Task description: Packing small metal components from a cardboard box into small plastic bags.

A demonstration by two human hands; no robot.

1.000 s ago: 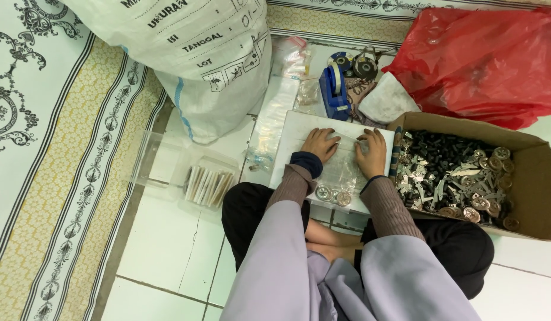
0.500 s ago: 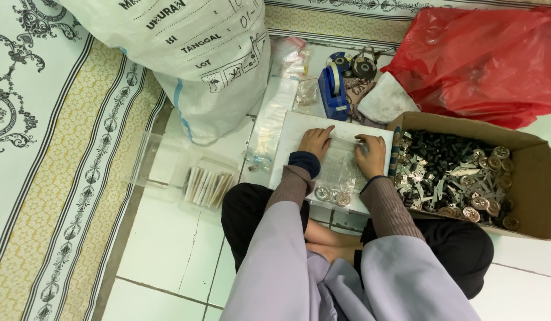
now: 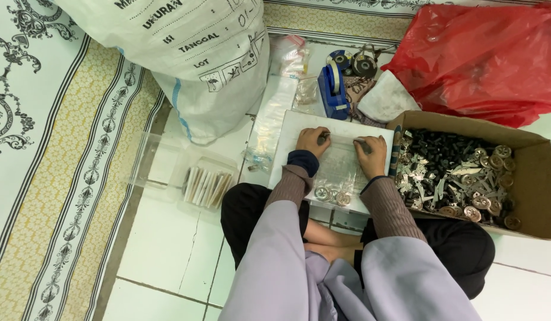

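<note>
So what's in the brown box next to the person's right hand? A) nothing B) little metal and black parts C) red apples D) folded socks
B: the open cardboard box beside the right hand holds a heap of small metal and black parts.

— What lies at the centre of the frame?
— A small clear plastic bag (image 3: 341, 160), flat on a white board (image 3: 299, 128), its top edge pinched at both corners.
— And inside it?
— Round silvery metal pieces (image 3: 332, 195) clustered at its lower end, near the board's bottom edge. Their exact kind is too small to tell.
</note>
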